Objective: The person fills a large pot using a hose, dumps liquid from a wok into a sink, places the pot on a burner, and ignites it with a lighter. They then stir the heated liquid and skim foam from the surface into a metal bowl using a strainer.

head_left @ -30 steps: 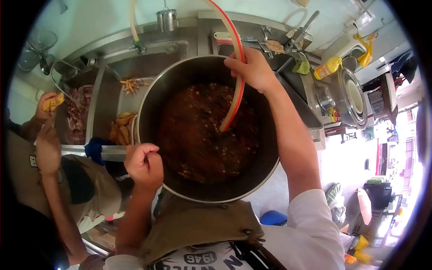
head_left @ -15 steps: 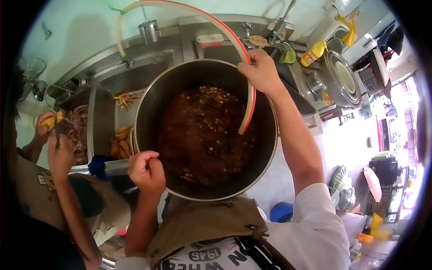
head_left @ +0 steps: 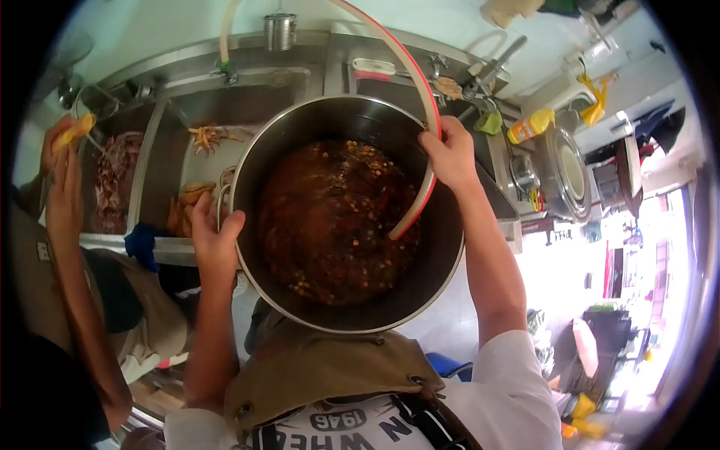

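Observation:
A large metal pot [head_left: 251,289] holds dark reddish-brown liquid [head_left: 330,225] with pale bits floating in it. My right hand [head_left: 451,152], at the pot's right rim, is closed round a clear hose [head_left: 409,64] with a red stripe. The hose arches from the tap at the back left, and its end hangs down inside the pot at the liquid. Beside the pot's left rim, next to its loop handle [head_left: 222,204], my left hand [head_left: 216,236] has its thumb and fingers apart and holds nothing.
Left of the pot, sink basins [head_left: 154,161] hold meat [head_left: 116,176], chicken feet [head_left: 210,138] and yellowish pieces [head_left: 184,210]. A co-worker's hands [head_left: 64,161] hold a yellow piece at the far left. Metal bowls [head_left: 574,176] and a yellow bottle [head_left: 531,126] stand right.
My left hand has opened from a curled shape and moved to the pot's handle. My right hand has shifted slightly down the hose. The co-worker's hands have risen.

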Available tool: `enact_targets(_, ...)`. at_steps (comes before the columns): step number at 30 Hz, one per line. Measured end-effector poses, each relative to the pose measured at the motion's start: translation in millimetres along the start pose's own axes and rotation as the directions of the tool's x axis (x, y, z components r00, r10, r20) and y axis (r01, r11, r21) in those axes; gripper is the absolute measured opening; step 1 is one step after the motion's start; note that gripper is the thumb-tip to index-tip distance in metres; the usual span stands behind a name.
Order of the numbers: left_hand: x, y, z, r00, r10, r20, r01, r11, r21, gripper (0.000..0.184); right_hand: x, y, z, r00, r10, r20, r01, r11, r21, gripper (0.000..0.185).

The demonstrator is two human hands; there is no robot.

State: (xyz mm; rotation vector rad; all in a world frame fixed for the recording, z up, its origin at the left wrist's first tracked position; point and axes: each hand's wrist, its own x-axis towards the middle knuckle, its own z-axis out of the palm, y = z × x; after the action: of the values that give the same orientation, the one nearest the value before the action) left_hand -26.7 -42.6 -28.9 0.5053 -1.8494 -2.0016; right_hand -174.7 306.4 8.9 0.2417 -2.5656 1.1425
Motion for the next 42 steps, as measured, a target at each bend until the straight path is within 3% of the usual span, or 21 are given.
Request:
enact_targets(2,3.1,0.1,-4.7,0.989,-0.131,0.069,0.135,0.990,-0.050,0.060,2.5,-1.3,1.1,0.998,0.065,0.025,-0.065,0.997,0.037,0.019)
enact_targets(4,-3.7,6.1,0.3,0.991,-0.131,0.015,0.132,0.988,-0.079,0.056,4.7,-10.0,0.4,0.988,0.150,0.040,-0.153,0.986,0.069,0.019)
enact_targets(7,-11.8,7.7,5.8,0.992,-0.119,-0.031,0.116,0.990,-0.086,0.051,13.2,-6.9,3.1,0.997,0.070,0.028,-0.071,0.997,0.041,0.019)
enact_targets(10,-20.2,8.8,7.1,0.985,-0.149,-0.084,0.143,0.987,-0.076,0.052,19.5,-6.8,6.8,0.993,0.110,0.043,-0.113,0.991,0.074,0.020)
enact_targets(13,-16.0,2.7,4.5,0.996,-0.012,-0.086,0.009,0.999,-0.035,0.051,24.0,8.4,12.9,0.998,0.022,0.066,-0.025,0.999,0.046,0.020)
enact_targets(14,-18.4,11.9,4.1,0.997,-0.070,-0.009,0.067,0.983,-0.173,0.053,23.9,9.9,12.8,0.997,0.010,0.076,-0.015,0.998,0.066,0.020)
enact_targets(17,-15.3,-3.0,-1.1,0.998,-0.048,0.033,0.055,0.947,-0.316,0.056,20.5,5.3,11.7,0.989,0.034,0.144,-0.049,0.994,0.097,0.020)
enact_targets(20,-14.0,10.6,-14.4,0.993,-0.094,0.068,0.098,0.993,-0.062,0.062,20.2,8.1,13.5,0.985,0.060,0.165,-0.080,0.989,0.121,0.020)
enact_targets(23,-10.7,4.5,-24.3,0.966,-0.210,0.152,0.221,0.974,-0.059,0.057,28.4,33.9,9.6,0.974,0.057,0.219,-0.111,0.964,0.242,0.021)
enact_targets(27,-9.9,-3.3,-29.2,0.969,-0.148,0.199,0.186,0.964,-0.189,0.056,30.3,35.7,10.3,0.974,0.070,0.217,-0.128,0.956,0.264,0.021)
enact_targets(30,-5.0,-22.7,-18.3,0.995,-0.069,0.076,0.094,0.914,-0.395,0.063,27.5,30.8,9.5,0.980,0.059,0.190,-0.106,0.963,0.246,0.020)
enact_targets(33,-3.1,-11.5,-33.8,0.946,-0.300,0.127,0.324,0.898,-0.297,0.056,25.2,21.8,8.2,0.985,0.056,0.166,-0.079,0.988,0.135,0.024)
enact_targets(37,-0.3,-6.8,-39.1,0.923,-0.368,0.109,0.374,0.796,-0.476,0.034,18.9,9.9,10.7,0.984,0.079,0.157,-0.094,0.991,0.093,0.023)
enact_targets(40,-4.1,-20.7,-43.2,0.918,-0.380,-0.113,0.291,0.839,-0.460,0.026,16.2,7.4,10.7,0.985,0.079,0.152,-0.098,0.987,0.124,0.021)
enact_targets(42,-7.1,-28.7,-46.8,0.914,-0.361,-0.186,0.310,0.915,-0.257,0.025,14.9,2.3,10.1,0.990,0.059,0.125,-0.072,0.992,0.100,0.021)
